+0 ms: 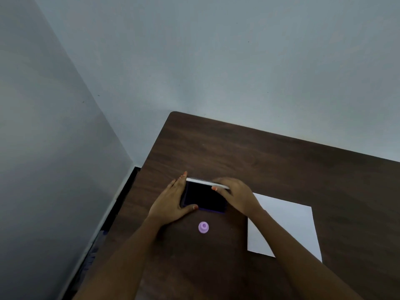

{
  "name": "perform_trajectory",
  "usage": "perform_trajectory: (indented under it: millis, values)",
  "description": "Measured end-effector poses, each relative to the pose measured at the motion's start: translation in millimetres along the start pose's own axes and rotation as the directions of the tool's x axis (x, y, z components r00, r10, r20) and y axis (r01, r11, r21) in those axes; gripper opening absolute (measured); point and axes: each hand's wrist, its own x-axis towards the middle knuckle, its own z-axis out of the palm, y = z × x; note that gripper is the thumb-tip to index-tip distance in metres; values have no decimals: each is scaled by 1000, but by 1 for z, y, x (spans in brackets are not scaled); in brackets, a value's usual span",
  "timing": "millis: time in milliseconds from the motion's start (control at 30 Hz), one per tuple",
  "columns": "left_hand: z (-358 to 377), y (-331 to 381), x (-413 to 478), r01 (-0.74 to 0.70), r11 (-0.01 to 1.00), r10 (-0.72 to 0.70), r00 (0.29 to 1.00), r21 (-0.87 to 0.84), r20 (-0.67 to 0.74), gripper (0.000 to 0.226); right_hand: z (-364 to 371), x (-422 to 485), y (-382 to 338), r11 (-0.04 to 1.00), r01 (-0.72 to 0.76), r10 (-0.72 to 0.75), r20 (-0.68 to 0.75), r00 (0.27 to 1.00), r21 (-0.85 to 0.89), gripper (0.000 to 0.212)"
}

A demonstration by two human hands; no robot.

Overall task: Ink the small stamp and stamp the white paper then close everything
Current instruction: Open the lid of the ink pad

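The left hand (173, 202) is holding the ink pad (204, 199) base on the surface (259, 152). The right hand (234, 194) is pinching its lid (203, 182). Inky fingers could smudge the white paper (287, 224). The small stamp (203, 227) is standing nearby.

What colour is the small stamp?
Light purple; the small stamp stands on the table in the head view.

Dark wood-grain table (270, 161) under my arms, far left corner rounded, set near grey walls. Directly on it: ink pad (204, 198) with dark face showing, toward left side; small lilac stamp (203, 227) standing just nearer me than pad, apart from it; white paper (290, 221) flat to right, nothing printed on visible part.
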Motion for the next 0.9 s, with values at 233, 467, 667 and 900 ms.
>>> perform_trajectory:
  millis: [233, 467, 667, 900]
  values:
    - [0, -1, 3, -6, 1000, 6, 999, 6, 40, 94, 0, 49, 3, 993, -74, 45, -294, 955, -88, 21]
    - [3, -6, 3, -71, 993, 68, 997, 91, 42, 88, 20, 75, 19, 959, -231, 180, -273, 945, -165, 22]
    - [5, -8, 4, -75, 992, 70, 996, 100, 52, 87, 22, 78, 20, 942, -275, 224, -247, 943, -193, 21]
    - [-5, 2, -2, 12, 996, -9, 999, -84, 35, 82, 26, 38, -1, 968, -202, 155, -280, 947, -148, 19]
